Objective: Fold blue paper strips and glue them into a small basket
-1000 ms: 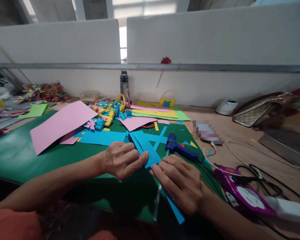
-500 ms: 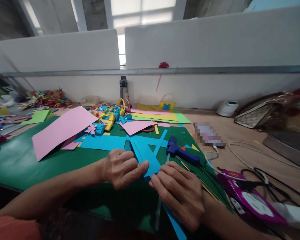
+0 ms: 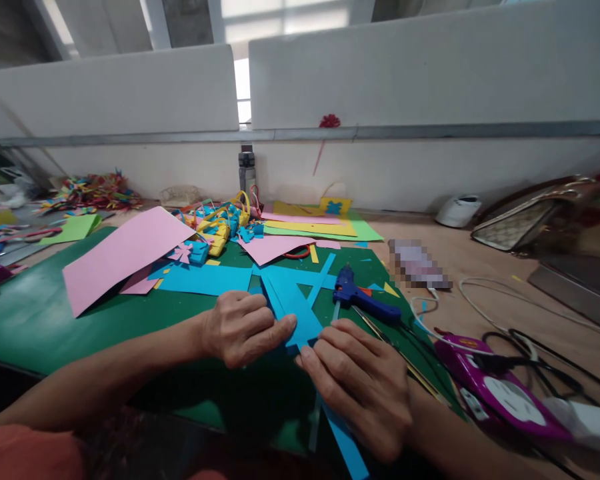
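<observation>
A folded piece of bright blue paper (image 3: 300, 312) lies between my hands over the green mat, several layers overlapping. My left hand (image 3: 243, 330) is closed at its left side, thumb pressed along the edge and fingers curled in. Thumb and fingers of my right hand (image 3: 357, 387) pinch the paper's lower corner, and a long blue strip (image 3: 347, 440) comes out below the palm. Just beyond the right hand rests a blue glue gun (image 3: 363, 300), with a clear glue stick (image 3: 314, 420) reaching back underneath that hand. The fingertips' undersides are hidden.
Pink sheets (image 3: 130, 257) and a flat blue sheet (image 3: 207, 280) lie on the green cutting mat (image 3: 25, 320). Small yellow and blue paper bags (image 3: 217, 237) are heaped behind. A purple power strip (image 3: 500, 393), cables and a phone (image 3: 417, 263) occupy the right side.
The view has tilted slightly. Both hands keep their hold on the blue paper; the left thumb has shifted a little upward along its edge.
</observation>
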Tool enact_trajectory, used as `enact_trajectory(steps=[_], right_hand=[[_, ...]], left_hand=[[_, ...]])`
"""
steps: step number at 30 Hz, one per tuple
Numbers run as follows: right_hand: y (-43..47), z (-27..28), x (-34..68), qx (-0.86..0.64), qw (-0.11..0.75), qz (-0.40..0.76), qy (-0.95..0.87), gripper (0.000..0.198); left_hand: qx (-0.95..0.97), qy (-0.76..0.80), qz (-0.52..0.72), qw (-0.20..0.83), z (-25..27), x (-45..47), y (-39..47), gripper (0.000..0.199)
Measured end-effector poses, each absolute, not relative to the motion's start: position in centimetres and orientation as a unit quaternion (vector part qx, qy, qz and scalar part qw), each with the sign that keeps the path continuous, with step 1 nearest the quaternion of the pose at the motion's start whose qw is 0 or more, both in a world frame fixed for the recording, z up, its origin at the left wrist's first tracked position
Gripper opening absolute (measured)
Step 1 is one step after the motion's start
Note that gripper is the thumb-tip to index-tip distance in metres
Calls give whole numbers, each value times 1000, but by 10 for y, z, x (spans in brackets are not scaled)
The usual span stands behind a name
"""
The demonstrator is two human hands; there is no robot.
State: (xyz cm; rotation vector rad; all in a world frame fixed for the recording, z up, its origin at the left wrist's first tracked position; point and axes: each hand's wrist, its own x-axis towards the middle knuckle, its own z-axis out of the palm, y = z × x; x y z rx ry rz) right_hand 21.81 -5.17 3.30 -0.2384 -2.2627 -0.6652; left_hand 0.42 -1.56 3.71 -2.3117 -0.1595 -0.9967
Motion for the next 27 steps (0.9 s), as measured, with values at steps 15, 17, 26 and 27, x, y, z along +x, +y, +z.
enact_trajectory(steps=[15, 17, 26, 27], right_hand=[[-54, 34, 216, -106, 368, -252, -889, 8], [-55, 33, 216, -108, 370, -254, -887, 8], [-55, 34, 216, -107, 373, -253, -886, 8], [-55, 35, 216, -106, 375, -254, -885, 7]], left_hand=[[-876, -67, -375, 295, 32, 5, -14, 24], [-875, -67, -376, 298, 32, 5, -14, 23], [-874, -66, -367, 312, 32, 4, -14, 21], [-874, -62, -366, 313, 32, 4, -14, 21]])
